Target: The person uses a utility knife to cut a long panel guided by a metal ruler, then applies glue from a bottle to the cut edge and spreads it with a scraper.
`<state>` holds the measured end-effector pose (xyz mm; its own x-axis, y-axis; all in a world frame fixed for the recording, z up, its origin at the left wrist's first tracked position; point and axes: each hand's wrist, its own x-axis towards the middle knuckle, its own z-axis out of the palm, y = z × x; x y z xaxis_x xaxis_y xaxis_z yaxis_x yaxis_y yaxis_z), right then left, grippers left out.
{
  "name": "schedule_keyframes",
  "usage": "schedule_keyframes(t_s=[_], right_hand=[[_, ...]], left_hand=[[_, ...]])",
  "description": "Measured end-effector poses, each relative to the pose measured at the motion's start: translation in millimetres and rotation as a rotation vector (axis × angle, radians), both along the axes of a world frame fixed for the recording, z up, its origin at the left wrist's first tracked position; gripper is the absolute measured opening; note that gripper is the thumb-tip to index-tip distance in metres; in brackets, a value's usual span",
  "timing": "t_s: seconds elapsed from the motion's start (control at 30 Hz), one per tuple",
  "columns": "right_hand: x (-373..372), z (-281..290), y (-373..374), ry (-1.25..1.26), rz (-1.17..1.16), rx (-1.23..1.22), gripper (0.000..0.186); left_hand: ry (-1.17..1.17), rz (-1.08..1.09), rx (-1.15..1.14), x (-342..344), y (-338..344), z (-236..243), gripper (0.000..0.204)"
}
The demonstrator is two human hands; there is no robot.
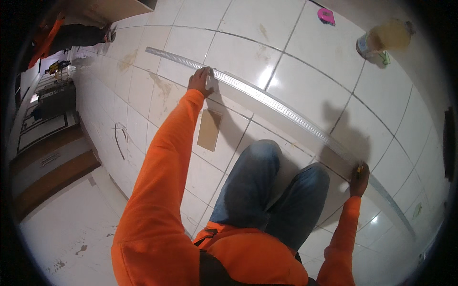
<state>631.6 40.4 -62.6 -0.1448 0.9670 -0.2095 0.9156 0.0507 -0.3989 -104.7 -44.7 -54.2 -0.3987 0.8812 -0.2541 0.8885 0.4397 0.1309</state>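
The strip (267,100) slants from far left to near right. The left hand (200,82), fingers curled, grips its edge, probably for steadiness; the right hand (360,179) closes around a yellow tool (360,168).

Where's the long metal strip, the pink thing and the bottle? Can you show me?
Long metal strip (281,108): head view, on the middle of its slotted length.
Pink thing (326,16): head view, middle of its body.
Bottle (389,37): head view, on its brownish side.
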Motion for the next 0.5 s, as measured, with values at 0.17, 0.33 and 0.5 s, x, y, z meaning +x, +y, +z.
schedule_keyframes(t_s=[0.17,0.33,0.5], right_hand=[[29,-39,-7,0.742,-0.239,-0.304,0.043],[14,-71,-8,-0.011,-0.151,-0.199,0.039],[-17,-15,5,0.03,-0.116,-0.071,0.044]], left_hand=[[0.035,-0.471,0.077,-45,1,-43,0.073],[-0.839,-0.041,0.008,-83,34,-108,0.047],[-0.074,-0.659,-0.065,-115,36,-103,0.049]])
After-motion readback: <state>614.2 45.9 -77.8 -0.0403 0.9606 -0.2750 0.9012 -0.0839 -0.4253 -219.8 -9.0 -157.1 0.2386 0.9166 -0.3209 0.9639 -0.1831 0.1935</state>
